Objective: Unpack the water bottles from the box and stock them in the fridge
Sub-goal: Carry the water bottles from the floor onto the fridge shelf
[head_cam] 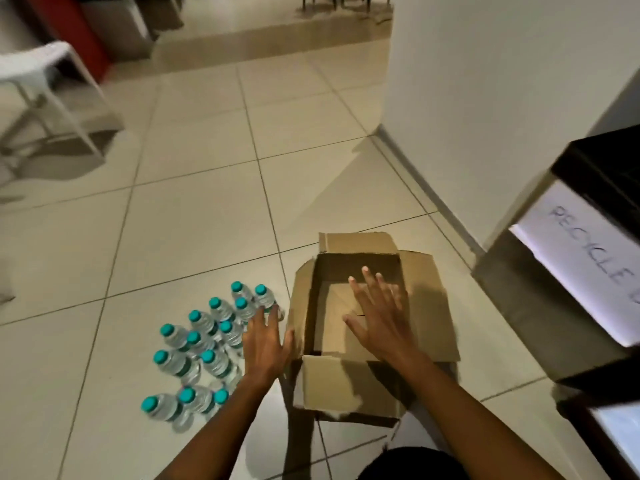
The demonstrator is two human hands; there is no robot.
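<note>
A cardboard box (349, 375) sits open on the tiled floor (194, 216) at about 6 o'clock in the view, all its flaps folded outward, and only its bare cardboard bottom shows inside. The right hand (377, 317) hovers over the opening with fingers straight and spread, palm down, holding nothing; whether it touches the box cannot be told. The left hand (268, 341) is stretched out flat too, fingers straight and together, empty, lying along the box's left flap at the box's 9 o'clock side, its fingertips just beside the nearest bottle. The water bottles (204, 348) stand on the floor in a loose cluster at 9 o'clock from the box, clear plastic with teal caps, close together and mostly upright, reaching from beside the left fingertips down toward 7 o'clock of the view. At 3 o'clock from the box stands a dark bin (568, 271) with a white paper sign (595, 258) bearing handwritten letters that begin "RECYCLE". A white wall (502, 81) runs behind the box from 12 to 3 o'clock. At 10 o'clock, well apart from everything, stands a white plastic chair (45, 91), with a red panel (69, 32) behind it.
</note>
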